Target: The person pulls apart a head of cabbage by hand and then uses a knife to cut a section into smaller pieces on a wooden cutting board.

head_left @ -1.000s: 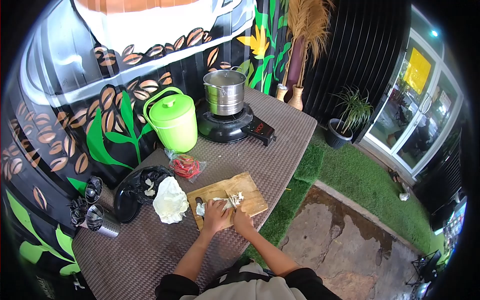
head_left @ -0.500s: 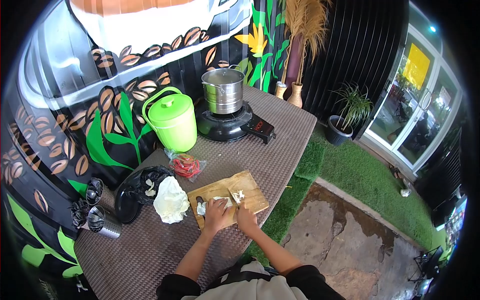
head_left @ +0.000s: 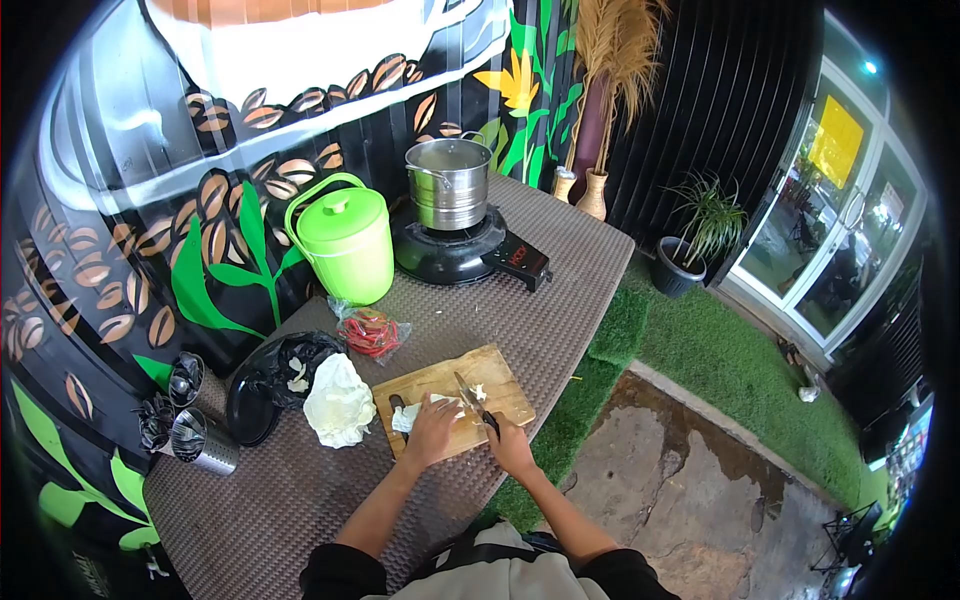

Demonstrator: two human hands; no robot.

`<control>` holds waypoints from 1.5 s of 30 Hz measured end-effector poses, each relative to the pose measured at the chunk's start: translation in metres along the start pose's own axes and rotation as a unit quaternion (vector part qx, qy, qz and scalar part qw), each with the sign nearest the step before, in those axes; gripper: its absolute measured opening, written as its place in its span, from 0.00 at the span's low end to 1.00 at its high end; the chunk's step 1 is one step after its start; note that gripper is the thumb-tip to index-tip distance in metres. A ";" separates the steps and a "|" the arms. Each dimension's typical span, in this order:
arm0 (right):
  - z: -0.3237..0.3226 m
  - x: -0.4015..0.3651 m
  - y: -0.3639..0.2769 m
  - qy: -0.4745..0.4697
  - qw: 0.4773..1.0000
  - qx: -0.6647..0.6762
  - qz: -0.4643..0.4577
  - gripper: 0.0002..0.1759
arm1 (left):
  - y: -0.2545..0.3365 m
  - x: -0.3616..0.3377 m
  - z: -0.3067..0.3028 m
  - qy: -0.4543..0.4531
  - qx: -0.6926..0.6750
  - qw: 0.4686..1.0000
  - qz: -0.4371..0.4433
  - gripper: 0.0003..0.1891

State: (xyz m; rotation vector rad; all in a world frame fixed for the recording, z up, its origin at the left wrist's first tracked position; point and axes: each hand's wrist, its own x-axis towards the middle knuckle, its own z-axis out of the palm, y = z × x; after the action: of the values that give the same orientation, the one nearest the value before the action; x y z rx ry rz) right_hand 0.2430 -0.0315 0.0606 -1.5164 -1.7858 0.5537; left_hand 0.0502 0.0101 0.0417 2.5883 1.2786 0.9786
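Observation:
On a wooden cutting board (head_left: 510, 375), my left hand (head_left: 432, 428) presses down on pale cabbage leaves (head_left: 404, 418) with its fingers bent over them. My right hand (head_left: 512, 448) is closed round the dark handle of a knife (head_left: 468, 391). The blade points away from me and lies just right of the left fingertips. Small cut cabbage bits (head_left: 479, 391) sit beside the blade. A dark, rounded object (head_left: 397, 401) is at the board's left end, partly covered by the leaves. Left of the board lies a larger piece of cabbage (head_left: 340, 402).
Behind the board, a bag of red chillies (head_left: 373, 333) lies near a green lidded bucket (head_left: 346, 250). A steel pot (head_left: 448, 190) stands on a black electric stove (head_left: 450, 250). A black plastic bag (head_left: 290, 355) and metal cutlery holders (head_left: 207, 445) are at left.
My right hand has drawn the knife back toward me and slightly right, so more of the blade and handle shows. The left hand stays on the cabbage leaves.

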 end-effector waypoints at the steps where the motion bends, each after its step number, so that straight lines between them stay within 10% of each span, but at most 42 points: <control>1: -0.003 0.000 -0.004 -0.023 0.999 0.012 0.025 0.16 | -0.003 0.001 0.000 -0.029 -0.023 0.999 0.011 0.13; 5: -0.007 -0.002 -0.019 -0.052 0.994 -0.077 0.062 0.16 | -0.009 0.009 -0.008 -0.073 -0.016 0.995 0.070 0.14; 11: 0.005 -0.007 -0.015 -0.063 0.983 -0.158 0.067 0.14 | -0.004 0.013 -0.008 -0.049 -0.188 0.979 -0.065 0.13; 45: 0.003 0.030 -0.032 -0.172 0.969 -0.139 0.114 0.18 | 0.005 0.002 -0.009 0.009 0.005 1.000 -0.026 0.15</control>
State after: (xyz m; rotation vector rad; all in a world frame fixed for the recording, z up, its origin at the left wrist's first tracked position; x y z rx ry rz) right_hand 0.2181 -0.0088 0.0886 -1.9285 -2.0291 0.7405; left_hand 0.0497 0.0065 0.0514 2.5446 1.3509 0.9925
